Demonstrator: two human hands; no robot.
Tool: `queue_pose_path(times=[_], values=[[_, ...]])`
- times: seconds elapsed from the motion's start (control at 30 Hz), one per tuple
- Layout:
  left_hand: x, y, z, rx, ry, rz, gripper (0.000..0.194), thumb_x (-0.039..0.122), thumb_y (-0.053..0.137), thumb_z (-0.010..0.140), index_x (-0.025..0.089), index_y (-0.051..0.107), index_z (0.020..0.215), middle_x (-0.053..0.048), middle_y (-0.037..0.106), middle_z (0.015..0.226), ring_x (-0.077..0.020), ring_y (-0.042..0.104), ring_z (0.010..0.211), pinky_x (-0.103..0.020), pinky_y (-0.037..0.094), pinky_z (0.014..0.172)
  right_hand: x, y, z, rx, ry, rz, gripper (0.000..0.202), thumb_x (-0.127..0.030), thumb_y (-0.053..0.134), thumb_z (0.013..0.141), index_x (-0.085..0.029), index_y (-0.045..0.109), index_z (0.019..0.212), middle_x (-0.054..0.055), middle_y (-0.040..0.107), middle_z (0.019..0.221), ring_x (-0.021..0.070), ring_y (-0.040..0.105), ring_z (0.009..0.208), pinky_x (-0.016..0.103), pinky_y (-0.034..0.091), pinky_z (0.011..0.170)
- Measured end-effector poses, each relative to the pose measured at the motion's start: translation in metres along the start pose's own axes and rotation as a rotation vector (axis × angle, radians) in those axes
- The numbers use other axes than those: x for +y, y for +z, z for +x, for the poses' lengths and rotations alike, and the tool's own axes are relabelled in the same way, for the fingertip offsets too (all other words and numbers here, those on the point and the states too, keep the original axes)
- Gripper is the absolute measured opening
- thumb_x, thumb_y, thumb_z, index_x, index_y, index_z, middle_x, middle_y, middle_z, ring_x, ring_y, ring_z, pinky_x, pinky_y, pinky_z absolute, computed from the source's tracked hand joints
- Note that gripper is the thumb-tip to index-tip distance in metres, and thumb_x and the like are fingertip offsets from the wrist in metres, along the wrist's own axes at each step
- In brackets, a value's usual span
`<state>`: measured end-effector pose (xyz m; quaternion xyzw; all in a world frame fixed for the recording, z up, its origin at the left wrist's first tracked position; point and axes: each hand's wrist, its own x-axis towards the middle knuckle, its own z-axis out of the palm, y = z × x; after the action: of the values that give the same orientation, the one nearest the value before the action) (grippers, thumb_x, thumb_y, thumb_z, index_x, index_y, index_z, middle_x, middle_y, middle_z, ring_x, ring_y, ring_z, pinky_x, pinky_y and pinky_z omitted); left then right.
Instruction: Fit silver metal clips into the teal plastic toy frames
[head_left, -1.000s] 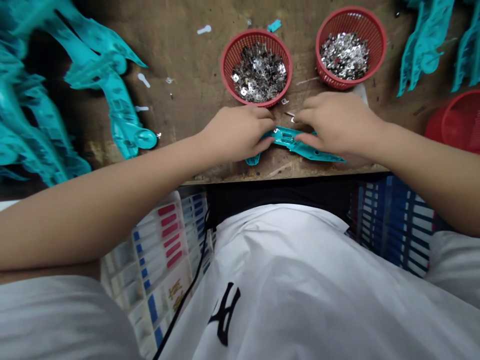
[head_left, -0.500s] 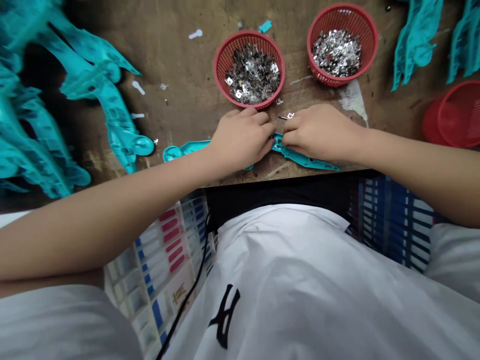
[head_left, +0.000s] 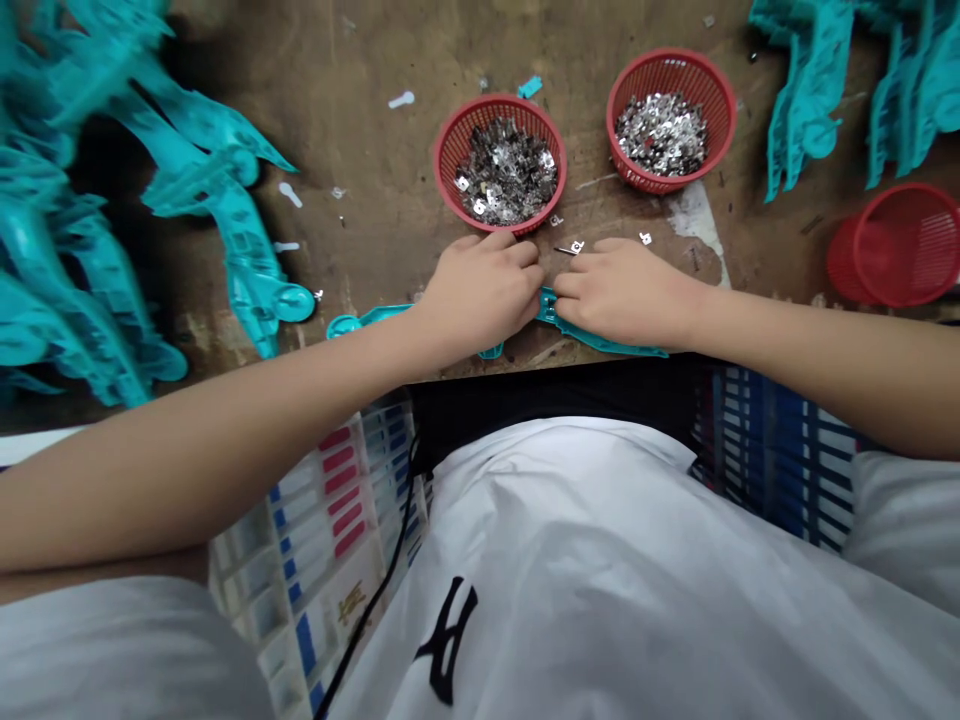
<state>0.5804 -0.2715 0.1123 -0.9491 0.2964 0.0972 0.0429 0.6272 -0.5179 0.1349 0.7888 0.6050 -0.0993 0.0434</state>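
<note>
A long teal plastic shell piece (head_left: 611,342) lies along the front edge of the table, under both hands. My left hand (head_left: 480,290) is closed over its middle, with the thumb and fingertips near a small recess holding some metal. Just to the right, my right hand (head_left: 634,292) has its fingers bent down onto the same piece; whatever its fingertips pinch is hidden. Beyond the right fingers lies a small silver metal clip (head_left: 577,247) beside a thin dark pin. Another metal clip (head_left: 645,238) sits behind the right knuckles.
Two red baskets of small metal pieces stand behind my hands, one in the middle (head_left: 440,165) and one farther right (head_left: 727,110). Another red basket (head_left: 911,245) is at the right. Teal shells pile up at left (head_left: 247,240) and at far right (head_left: 802,90).
The view has shifted, so the table things appear lower. My right hand has shifted slightly on the teal piece, and a metal clip behind it has come into sight. My left hand keeps its hold.
</note>
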Motion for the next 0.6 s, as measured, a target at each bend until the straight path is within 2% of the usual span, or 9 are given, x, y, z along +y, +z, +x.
queue_pose_path(times=[0.17, 0.23, 0.37, 0.43, 0.5, 0.6], values=[[-0.015, -0.013, 0.003, 0.095, -0.074, -0.101, 0.054, 0.038, 0.035, 0.133, 0.019, 0.085, 0.136, -0.019, 0.086, 0.134, -0.0378, 0.076, 0.129, -0.057, 0.063, 0.099, -0.001, 0.009, -0.001, 0.078, -0.029, -0.020, 0.034, -0.003, 0.064, 0.124, -0.020, 0.091, 0.113, 0.009, 0.089, 0.108, 0.0311, 0.076, 0.106, 0.042, 0.039, 0.088], [-0.025, -0.014, 0.005, 0.154, -0.102, -0.198, 0.056, 0.042, 0.035, 0.133, 0.018, 0.086, 0.139, -0.019, 0.087, 0.135, -0.0397, 0.079, 0.131, -0.058, 0.064, 0.103, -0.001, 0.007, 0.000, 0.070, -0.035, -0.033, 0.033, -0.003, 0.064, 0.124, -0.020, 0.091, 0.113, 0.009, 0.090, 0.111, 0.0305, 0.076, 0.107, 0.042, 0.037, 0.086], [-0.042, -0.009, 0.003, 0.261, -0.111, -0.344, 0.053, 0.049, 0.042, 0.132, 0.024, 0.089, 0.138, -0.015, 0.088, 0.133, -0.0378, 0.081, 0.131, -0.056, 0.067, 0.112, -0.003, 0.002, 0.002, 0.006, -0.039, -0.072, 0.035, -0.004, 0.061, 0.128, -0.018, 0.092, 0.118, 0.010, 0.092, 0.120, 0.0309, 0.078, 0.112, 0.043, 0.036, 0.083], [-0.043, -0.006, 0.000, 0.274, -0.105, -0.378, 0.056, 0.052, 0.042, 0.132, 0.024, 0.090, 0.135, -0.014, 0.089, 0.131, -0.0366, 0.081, 0.127, -0.056, 0.068, 0.113, -0.003, 0.001, 0.002, 0.002, -0.031, -0.070, 0.035, -0.004, 0.060, 0.128, -0.016, 0.092, 0.120, 0.012, 0.093, 0.122, 0.0324, 0.080, 0.114, 0.043, 0.037, 0.083], [-0.040, -0.008, 0.001, 0.270, -0.088, -0.387, 0.054, 0.049, 0.043, 0.130, 0.022, 0.091, 0.131, -0.015, 0.090, 0.127, -0.0354, 0.083, 0.121, -0.054, 0.068, 0.108, -0.003, 0.002, 0.002, 0.017, -0.021, -0.035, 0.034, -0.005, 0.060, 0.128, -0.016, 0.092, 0.122, 0.014, 0.093, 0.124, 0.0341, 0.082, 0.117, 0.043, 0.039, 0.085], [-0.030, -0.021, 0.026, 0.267, -0.019, -0.315, 0.049, 0.043, 0.047, 0.125, 0.022, 0.092, 0.126, -0.015, 0.091, 0.117, -0.0361, 0.086, 0.117, -0.050, 0.067, 0.097, -0.003, 0.000, 0.000, -0.021, 0.016, 0.043, 0.025, -0.021, 0.068, 0.130, -0.017, 0.093, 0.129, 0.018, 0.093, 0.134, 0.0383, 0.085, 0.121, 0.042, 0.044, 0.086]])
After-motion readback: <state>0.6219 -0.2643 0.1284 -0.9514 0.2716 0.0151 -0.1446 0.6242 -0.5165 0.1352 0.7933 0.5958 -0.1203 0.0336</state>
